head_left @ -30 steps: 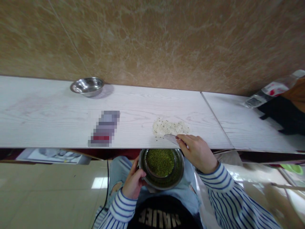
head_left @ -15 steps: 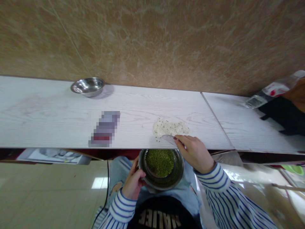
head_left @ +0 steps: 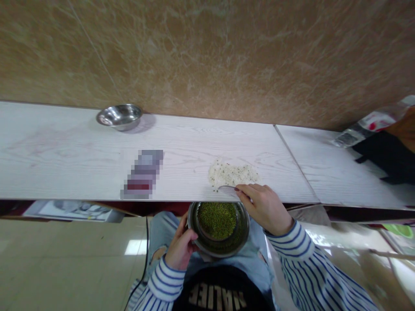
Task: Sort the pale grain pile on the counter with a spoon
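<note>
Bowl by wall, pixelated object left of grains, bottle far right

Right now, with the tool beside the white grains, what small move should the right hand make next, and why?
Probably the right hand should ease the spoon-like tool slightly left, toward the few dark specks near its tip: they lie just outside the white grains, and the left hand holds the bowl of green beans below the table edge.
</note>
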`<state>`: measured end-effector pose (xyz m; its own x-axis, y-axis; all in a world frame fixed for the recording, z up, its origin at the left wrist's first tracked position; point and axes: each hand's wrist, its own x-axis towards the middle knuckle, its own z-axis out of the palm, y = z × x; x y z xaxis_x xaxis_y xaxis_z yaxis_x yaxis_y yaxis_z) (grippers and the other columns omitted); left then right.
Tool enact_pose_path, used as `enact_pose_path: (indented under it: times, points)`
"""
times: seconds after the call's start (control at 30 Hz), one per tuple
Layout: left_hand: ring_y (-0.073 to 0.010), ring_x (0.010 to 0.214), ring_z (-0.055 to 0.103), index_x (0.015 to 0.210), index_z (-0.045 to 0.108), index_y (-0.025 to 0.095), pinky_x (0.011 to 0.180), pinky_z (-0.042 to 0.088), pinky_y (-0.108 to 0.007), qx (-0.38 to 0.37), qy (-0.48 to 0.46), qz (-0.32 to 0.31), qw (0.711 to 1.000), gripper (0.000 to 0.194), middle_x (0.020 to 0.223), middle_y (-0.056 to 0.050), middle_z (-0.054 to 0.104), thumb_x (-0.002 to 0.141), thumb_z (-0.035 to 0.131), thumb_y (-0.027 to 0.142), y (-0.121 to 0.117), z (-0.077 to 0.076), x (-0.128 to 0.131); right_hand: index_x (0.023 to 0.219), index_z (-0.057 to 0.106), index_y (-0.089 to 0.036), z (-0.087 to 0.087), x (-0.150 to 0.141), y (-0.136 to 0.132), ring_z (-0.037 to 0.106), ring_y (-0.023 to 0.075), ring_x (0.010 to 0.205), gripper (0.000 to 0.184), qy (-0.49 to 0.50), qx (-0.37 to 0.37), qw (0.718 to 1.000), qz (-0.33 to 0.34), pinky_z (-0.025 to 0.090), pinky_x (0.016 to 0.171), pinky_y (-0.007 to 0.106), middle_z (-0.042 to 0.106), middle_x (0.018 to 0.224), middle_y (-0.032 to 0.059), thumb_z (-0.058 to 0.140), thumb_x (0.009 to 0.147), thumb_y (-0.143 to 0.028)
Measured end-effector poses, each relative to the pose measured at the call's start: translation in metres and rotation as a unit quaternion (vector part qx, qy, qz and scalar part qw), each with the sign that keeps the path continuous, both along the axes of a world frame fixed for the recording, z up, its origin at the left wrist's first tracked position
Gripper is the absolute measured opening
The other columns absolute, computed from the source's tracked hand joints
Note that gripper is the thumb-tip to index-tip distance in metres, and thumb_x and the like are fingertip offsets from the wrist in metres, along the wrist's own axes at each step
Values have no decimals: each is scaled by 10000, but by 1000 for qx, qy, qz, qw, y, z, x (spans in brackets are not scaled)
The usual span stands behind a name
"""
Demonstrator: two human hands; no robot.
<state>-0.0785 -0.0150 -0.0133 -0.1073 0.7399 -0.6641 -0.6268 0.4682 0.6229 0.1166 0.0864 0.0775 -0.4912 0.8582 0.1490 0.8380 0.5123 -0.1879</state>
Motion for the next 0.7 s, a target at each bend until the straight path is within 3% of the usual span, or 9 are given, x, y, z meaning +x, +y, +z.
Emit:
enact_pose_path:
  times: [0.4,0.7]
  points:
    - [-144,603,479,1293,400,285,460,416,-265,-2,7,-5,1000,788,833,4,551,532,516,113,0,0,-2,1009,605,-210,-1,-7,1,603,153,794,245,3,-4,1000,8,378,698,289,676,857,45,395,912,-289]
    - [-154,661,477,1287,401,287,465,416,-262,-1,7,-5,1000,769,933,-12,544,546,512,116,0,0,-3,1006,608,-206,-4,-11,8,609,156,796,242,0,6,1000,-15,394,713,276,680,855,48,401,906,-283]
